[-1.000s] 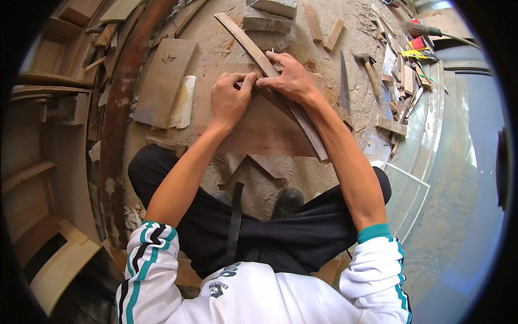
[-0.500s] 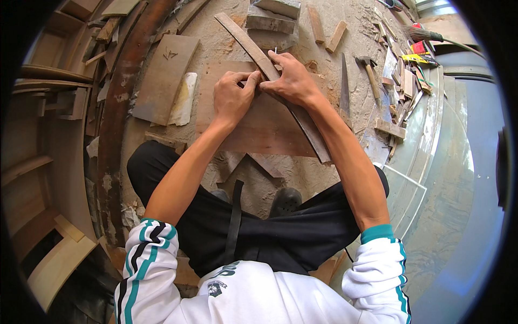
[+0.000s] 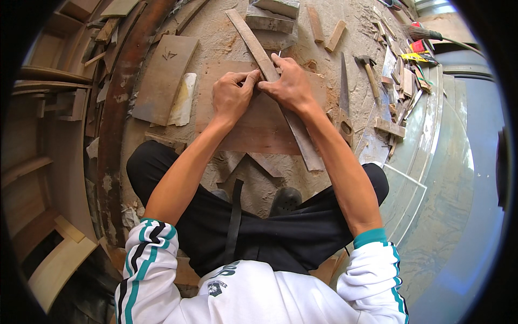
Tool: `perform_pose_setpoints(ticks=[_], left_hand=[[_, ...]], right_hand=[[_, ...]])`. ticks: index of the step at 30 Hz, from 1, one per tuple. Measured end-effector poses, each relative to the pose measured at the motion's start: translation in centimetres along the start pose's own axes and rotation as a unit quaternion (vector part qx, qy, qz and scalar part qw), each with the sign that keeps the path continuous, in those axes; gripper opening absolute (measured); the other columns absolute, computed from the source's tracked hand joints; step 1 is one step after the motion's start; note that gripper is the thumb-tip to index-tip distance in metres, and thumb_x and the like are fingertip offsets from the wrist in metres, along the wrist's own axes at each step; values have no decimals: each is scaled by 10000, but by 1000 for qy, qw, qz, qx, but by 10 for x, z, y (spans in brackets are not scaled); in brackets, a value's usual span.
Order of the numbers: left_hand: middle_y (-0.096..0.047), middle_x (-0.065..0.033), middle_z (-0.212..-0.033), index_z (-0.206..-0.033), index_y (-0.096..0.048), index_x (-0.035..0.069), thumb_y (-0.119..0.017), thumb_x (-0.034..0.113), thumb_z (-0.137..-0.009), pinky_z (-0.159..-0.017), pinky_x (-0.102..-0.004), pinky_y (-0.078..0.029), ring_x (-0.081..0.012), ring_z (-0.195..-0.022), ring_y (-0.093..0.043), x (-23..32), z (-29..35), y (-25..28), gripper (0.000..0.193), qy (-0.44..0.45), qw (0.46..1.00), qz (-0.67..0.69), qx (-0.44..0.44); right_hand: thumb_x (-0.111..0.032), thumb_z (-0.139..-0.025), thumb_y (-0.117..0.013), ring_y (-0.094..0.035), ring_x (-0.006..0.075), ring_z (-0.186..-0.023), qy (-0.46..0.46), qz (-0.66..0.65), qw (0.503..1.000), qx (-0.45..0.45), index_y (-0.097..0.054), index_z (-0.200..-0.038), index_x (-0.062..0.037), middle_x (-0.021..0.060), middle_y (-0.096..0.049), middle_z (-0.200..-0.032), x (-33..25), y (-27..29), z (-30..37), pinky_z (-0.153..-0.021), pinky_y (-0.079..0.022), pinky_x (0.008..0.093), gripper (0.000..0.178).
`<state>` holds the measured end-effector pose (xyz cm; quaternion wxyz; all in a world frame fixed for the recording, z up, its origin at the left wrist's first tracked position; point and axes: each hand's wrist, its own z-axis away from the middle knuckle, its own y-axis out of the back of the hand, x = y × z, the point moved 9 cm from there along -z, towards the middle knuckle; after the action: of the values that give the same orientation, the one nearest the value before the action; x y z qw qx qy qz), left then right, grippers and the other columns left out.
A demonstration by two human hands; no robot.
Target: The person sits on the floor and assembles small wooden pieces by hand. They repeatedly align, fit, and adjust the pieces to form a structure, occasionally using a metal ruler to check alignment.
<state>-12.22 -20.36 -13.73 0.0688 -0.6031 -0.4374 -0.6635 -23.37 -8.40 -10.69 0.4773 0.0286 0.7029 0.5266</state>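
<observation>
A long, narrow wooden strip [image 3: 295, 128] slants across a wide brown board [image 3: 237, 129] on the ground, its far end to the left. My right hand [image 3: 290, 85] is closed round the strip near its middle, thumb on the near left side. Beside the index finger a thin pale tip [image 3: 279, 54] sticks up; its kind is unclear. Against the strip's left edge, my left hand [image 3: 233, 96] has thumb and index finger pinched together. Whatever lies between those fingertips is hidden.
Right of the board lie a handsaw [image 3: 344, 92] and a hammer [image 3: 369, 73], with wood offcuts [image 3: 402, 86] beyond. Grey blocks [image 3: 271, 22] stand at the far side. To the left, a plank [image 3: 166, 78] carries several nails [image 3: 169, 55]. Wooden shelving [image 3: 59, 135] borders the far left.
The strip has turned slightly clockwise: its far end moved right and its near end left. My right forearm shifted left, uncovering the saw's handle. My left hand barely moved.
</observation>
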Motion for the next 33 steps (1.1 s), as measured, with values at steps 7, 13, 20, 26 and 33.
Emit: perform_pose_setpoints(ticks=[7,13,20,26,33], left_hand=[[-773,-155,-847,-1008,-808,49,-750,389,-919,-677,-316,-534,-189,-723,-719,-6,-7,-3,356,25,999,-5,-43],[-766,-141,-813,-974,-809,58,-740,386,-915,-700,-336,-549,-218,-783,-745,-5,-5,-1,340,124,988,19,-92],[-782,-96,-901,-997,-776,55,-752,261,-924,-705,-323,-551,-173,-766,-731,-3,-4,-4,219,38,997,65,-10],[-774,-116,-868,-1002,-772,46,-730,255,-940,-709,-345,-555,-214,-765,-741,6,1,2,223,-12,999,36,31],[-771,-128,-915,-1032,-767,26,-702,259,-964,-737,-338,-542,-216,-782,-718,10,4,2,251,8,999,-19,43]], right_hand=[[-307,-736,-887,-655,360,-1151,8,-15,1000,21,-556,-1379,103,276,-643,-1261,2,5,3,-1000,-518,385,831],[-257,-751,-889,-685,308,-1031,-33,-57,987,147,-616,-1331,74,228,-672,-1190,-18,46,46,-910,-550,386,721],[-131,-775,-820,-653,381,-1043,-31,-135,974,177,-599,-1315,104,236,-619,-1166,-38,15,123,-913,-533,410,629],[-126,-805,-789,-646,393,-1064,-47,-159,972,169,-586,-1332,100,232,-592,-1227,-31,2,132,-922,-532,414,608],[-113,-819,-759,-648,408,-1064,-49,-141,974,169,-572,-1339,94,226,-579,-1237,-31,-5,129,-903,-545,435,590]])
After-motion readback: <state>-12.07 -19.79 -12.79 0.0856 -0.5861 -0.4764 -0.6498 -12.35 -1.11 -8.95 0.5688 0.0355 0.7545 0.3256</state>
